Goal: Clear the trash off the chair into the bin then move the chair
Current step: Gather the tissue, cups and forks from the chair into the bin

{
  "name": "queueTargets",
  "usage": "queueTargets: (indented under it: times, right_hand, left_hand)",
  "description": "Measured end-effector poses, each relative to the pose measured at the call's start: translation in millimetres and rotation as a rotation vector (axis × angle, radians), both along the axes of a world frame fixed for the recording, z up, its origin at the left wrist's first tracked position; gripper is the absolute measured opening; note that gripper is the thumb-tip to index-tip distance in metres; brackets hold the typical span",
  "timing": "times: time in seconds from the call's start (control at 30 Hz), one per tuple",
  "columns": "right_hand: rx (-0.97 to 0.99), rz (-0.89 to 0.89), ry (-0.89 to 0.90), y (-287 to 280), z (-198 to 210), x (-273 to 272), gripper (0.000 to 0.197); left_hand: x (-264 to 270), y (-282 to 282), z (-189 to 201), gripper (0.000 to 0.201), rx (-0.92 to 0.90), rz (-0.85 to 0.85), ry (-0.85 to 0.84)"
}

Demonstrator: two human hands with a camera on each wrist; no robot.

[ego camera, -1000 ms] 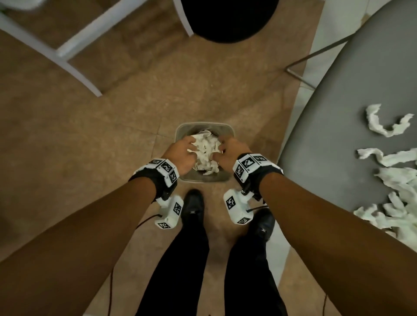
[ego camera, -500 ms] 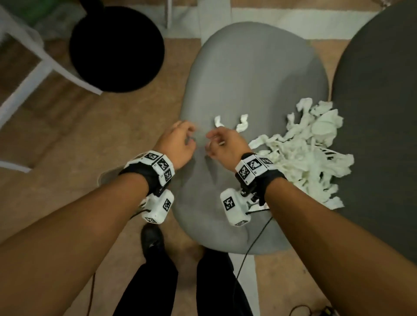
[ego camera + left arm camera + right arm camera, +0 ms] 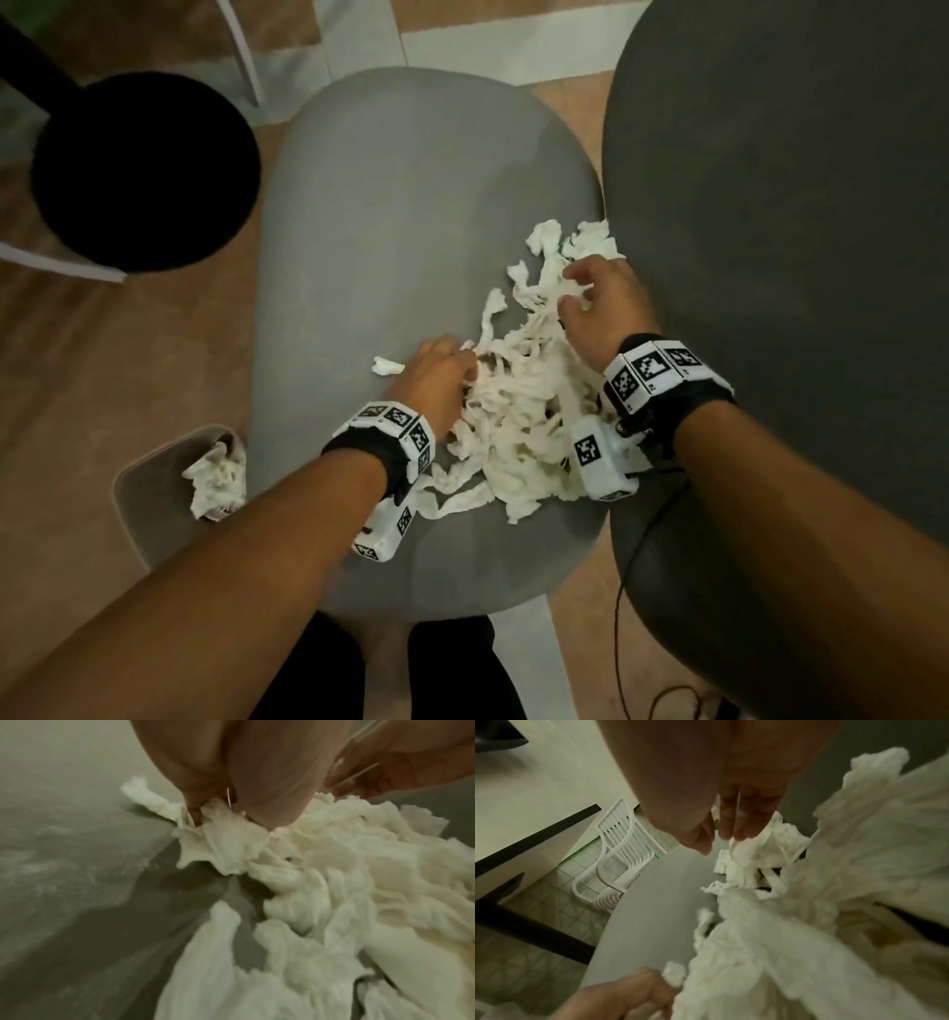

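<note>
Torn white tissue scraps [image 3: 513, 411] lie heaped on the right half of the grey chair seat [image 3: 400, 205]. My left hand [image 3: 441, 370] is at the heap's left edge. In the left wrist view its thumb and fingers [image 3: 270, 801] pinch a wad of the scraps [image 3: 334, 882]. My right hand [image 3: 595, 298] rests on the far right of the heap, fingers spread and only loosely bent. The right wrist view shows its fingertips [image 3: 729, 833] just touching the scraps [image 3: 808, 902]. One loose scrap [image 3: 387, 366] lies left of the left hand. The small bin [image 3: 149, 493], holding crumpled tissue [image 3: 215, 483], stands on the floor at the seat's near left.
A dark grey curved surface [image 3: 770, 257] rises directly right of the seat. A black round stool [image 3: 144, 174] stands at the far left, with white furniture legs [image 3: 241, 46] behind it. A thin cable [image 3: 626, 591] hangs from my right wrist. My legs are below the seat's near edge.
A second ago both hands pressed tissue into the bin. They then swung right over the chair seat, and now both have reached into the heap, the left taking hold of scraps.
</note>
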State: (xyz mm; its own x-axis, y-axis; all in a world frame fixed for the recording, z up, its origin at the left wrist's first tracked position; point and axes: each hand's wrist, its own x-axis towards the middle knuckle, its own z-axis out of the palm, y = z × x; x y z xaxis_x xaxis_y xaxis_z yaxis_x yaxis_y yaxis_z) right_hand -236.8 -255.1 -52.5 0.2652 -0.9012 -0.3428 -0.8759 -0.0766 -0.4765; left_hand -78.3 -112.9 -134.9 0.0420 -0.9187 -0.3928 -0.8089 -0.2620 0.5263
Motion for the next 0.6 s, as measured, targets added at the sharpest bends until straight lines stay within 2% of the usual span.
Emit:
queueTargets:
  times: [0.13,0.2,0.3,0.33,0.43,0.5,0.53,0.6]
  right_hand:
    - [-0.100,0.020,0.118,-15.5,-11.8,-4.1,0.054]
    - [-0.047,0.046,0.195,-23.9,-23.0,-2.8,0.073]
    - [0.110,0.102,0.325,-33.6,-40.3,6.5,0.094]
    - [0.155,0.111,0.356,-35.0,-43.4,10.2,0.093]
    - [0.181,0.126,0.404,-36.7,-44.3,15.4,0.086]
    - [0.148,0.107,0.341,-36.4,-40.8,13.9,0.085]
    - [0.132,0.093,0.285,-36.2,-38.6,13.2,0.088]
    - [0.118,0.079,0.177,-35.2,-32.8,12.8,0.093]
  left_hand:
    - [24.7,4.9,9.7,0.025,-0.004,0.190,-0.046]
    - [39.3,10.6,16.9,0.021,-0.010,0.286,-0.039]
    - [45.5,20.8,30.8,0.007,-0.016,0.284,-0.036]
    - [42.3,24.0,34.3,0.014,0.012,0.263,-0.046]
    - [25.9,30.7,35.1,0.057,0.118,0.160,-0.062]
    - [12.9,33.7,28.4,0.082,0.181,0.087,-0.060]
    - [7.2,35.0,23.7,0.083,0.198,0.057,-0.062]
    - [-1.4,36.4,15.5,0.063,0.173,0.027,-0.057]
